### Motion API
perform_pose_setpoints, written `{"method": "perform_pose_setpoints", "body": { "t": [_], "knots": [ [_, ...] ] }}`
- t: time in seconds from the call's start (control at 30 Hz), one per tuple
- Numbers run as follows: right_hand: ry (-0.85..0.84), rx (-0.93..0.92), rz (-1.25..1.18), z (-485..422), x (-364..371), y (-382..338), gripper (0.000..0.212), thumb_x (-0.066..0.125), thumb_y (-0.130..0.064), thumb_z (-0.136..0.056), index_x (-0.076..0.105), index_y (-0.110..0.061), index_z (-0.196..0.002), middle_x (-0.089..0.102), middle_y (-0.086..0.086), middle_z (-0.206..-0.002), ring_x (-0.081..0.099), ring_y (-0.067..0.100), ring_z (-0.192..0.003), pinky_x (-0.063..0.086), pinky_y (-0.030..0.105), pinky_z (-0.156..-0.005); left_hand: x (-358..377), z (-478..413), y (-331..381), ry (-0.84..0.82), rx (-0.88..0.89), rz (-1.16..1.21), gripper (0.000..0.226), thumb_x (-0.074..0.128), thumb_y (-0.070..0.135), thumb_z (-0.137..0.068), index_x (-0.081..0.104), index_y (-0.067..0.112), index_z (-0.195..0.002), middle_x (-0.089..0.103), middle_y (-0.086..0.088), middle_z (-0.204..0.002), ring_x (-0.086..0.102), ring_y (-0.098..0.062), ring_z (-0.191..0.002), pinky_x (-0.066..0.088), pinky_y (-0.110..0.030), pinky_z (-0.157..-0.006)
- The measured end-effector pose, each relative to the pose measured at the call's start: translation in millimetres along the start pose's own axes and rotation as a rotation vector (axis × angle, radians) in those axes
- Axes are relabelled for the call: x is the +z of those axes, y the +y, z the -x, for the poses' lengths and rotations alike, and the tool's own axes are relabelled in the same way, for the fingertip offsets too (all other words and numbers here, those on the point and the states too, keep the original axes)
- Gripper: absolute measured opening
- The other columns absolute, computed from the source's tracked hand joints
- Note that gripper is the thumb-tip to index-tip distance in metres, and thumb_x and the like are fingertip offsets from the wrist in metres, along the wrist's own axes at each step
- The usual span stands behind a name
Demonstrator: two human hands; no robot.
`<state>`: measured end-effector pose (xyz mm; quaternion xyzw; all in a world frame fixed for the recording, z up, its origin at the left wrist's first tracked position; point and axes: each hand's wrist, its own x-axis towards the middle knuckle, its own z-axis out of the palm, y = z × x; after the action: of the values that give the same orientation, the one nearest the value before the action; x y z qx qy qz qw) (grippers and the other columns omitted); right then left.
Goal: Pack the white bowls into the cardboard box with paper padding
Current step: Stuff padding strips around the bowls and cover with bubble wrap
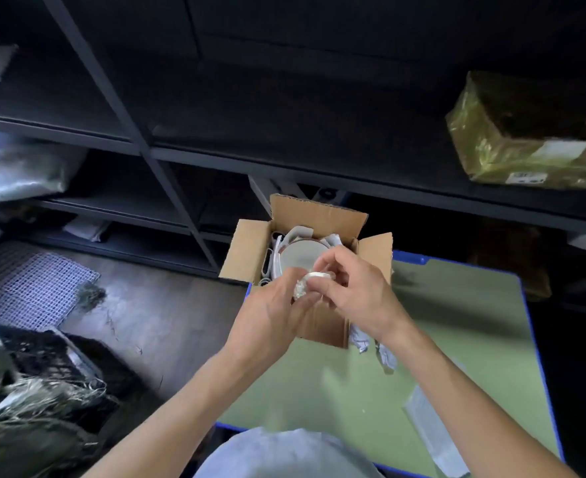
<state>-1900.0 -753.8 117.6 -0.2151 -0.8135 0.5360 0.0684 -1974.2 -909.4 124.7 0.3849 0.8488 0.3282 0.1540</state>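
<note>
We have left hand (267,315) and right hand (357,291) pinching a soft, light paper wad (304,283) above the box (246,250); bowl (302,255) sits inside amid paper, likely brittle, best held by rim.

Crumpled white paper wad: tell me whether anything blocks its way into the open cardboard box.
Nothing visible blocks it. The left hand and right hand hold the crumpled white paper wad over the brown cardboard box, whose flaps stand open. A round white bowl already lies inside.
</note>
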Motion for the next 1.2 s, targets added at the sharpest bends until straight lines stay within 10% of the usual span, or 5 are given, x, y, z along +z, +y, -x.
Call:
{"method": "perform_pose_setpoints", "body": {
  "t": [0.27, 0.73, 0.9, 1.2],
  "knots": [
    [-0.118, -0.117, 0.297, -46.5, 18.8, -9.3, 0.026, 0.06, -0.024, -0.095, 0.062, -0.039, -0.117, 0.059, -0.024, -0.112, 0.059, 0.004, -0.103, 0.05, 0.03, -0.09, -14.6, -48.7, -53.0, -0.05, -0.052, -0.331, 0.035, 0.029, 0.04, -0.106, 0.055, 0.019, -0.118, 0.056, 0.006, -0.099, 0.055, -0.018, -0.091, 0.043, -0.031, -0.07],
    [-0.023, -0.47, 0.996, -142.3, 34.1, 0.4, 0.032, 0.069, -0.005, -0.085, 0.064, -0.023, -0.111, 0.056, -0.002, -0.107, 0.057, 0.02, -0.092, 0.052, 0.034, -0.053, -15.8, -122.0, -78.5, 0.019, -0.187, -0.351, 0.018, 0.042, 0.025, -0.097, 0.055, 0.015, -0.105, 0.062, -0.004, -0.094, 0.057, -0.023, -0.073, 0.039, -0.032, -0.058],
    [0.016, -0.538, 0.996, -139.2, 32.9, 15.3, 0.023, 0.069, -0.001, -0.084, 0.067, -0.017, -0.101, 0.061, -0.003, -0.096, 0.054, 0.018, -0.085, 0.046, 0.028, -0.048, -9.3, -117.7, -80.7, 0.057, -0.173, -0.325, 0.008, 0.045, 0.023, -0.095, 0.048, 0.016, -0.097, 0.052, -0.001, -0.079, 0.045, -0.023, -0.06, 0.025, -0.03, -0.048],
    [0.087, -0.357, 0.719, -129.5, 36.5, 23.2, 0.016, 0.063, -0.011, -0.094, 0.071, -0.018, -0.106, 0.065, -0.006, -0.101, 0.065, 0.018, -0.084, 0.055, 0.038, -0.063, -2.9, -114.3, -86.3, 0.073, -0.137, -0.349, 0.014, 0.048, 0.027, -0.098, 0.058, 0.022, -0.107, 0.06, 0.005, -0.094, 0.057, -0.02, -0.078, 0.048, -0.035, -0.062]
  ]
}}
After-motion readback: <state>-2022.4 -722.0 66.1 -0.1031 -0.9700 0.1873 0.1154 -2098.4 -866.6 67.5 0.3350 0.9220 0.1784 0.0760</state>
